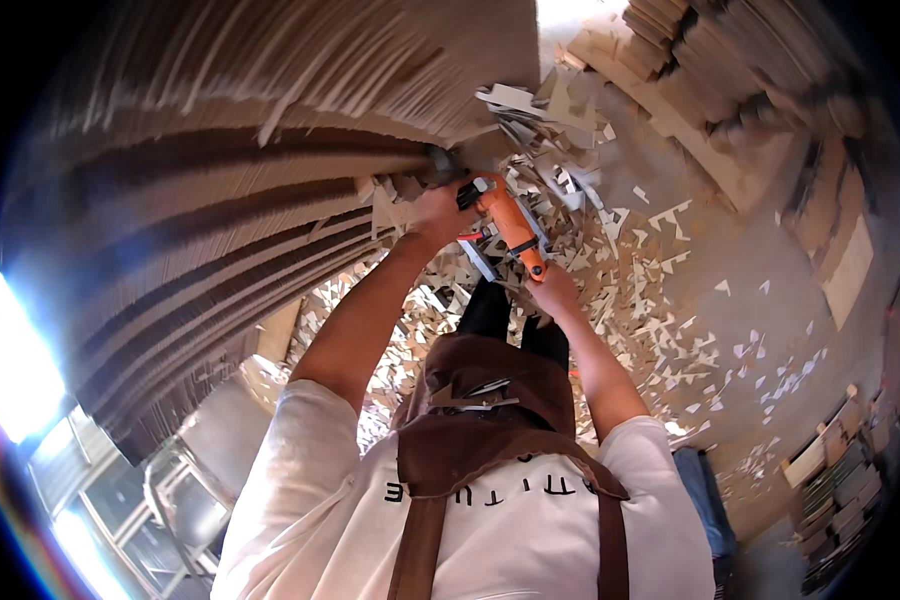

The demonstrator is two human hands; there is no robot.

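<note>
An orange hand-held power tool (513, 222), long-bodied with a dark and silvery head, slants in front of me beside a tall stack of cardboard sheets (270, 215). My left hand (438, 213) is closed at the tool's head end, close against the stack's edge; its fingers are partly hidden. Around the rear end of the tool, my right hand (553, 292) is closed. What the tool's head touches is hard to make out. I wear a brown apron (500, 440) whose pocket holds a few slim pieces.
Pale cardboard offcuts (630, 340) litter the floor about my legs, heaped more thickly beyond the tool. More stacked sheets (750, 60) stand at the far right, with bundles (835, 480) at the lower right. A metal frame (170, 500) is at the lower left.
</note>
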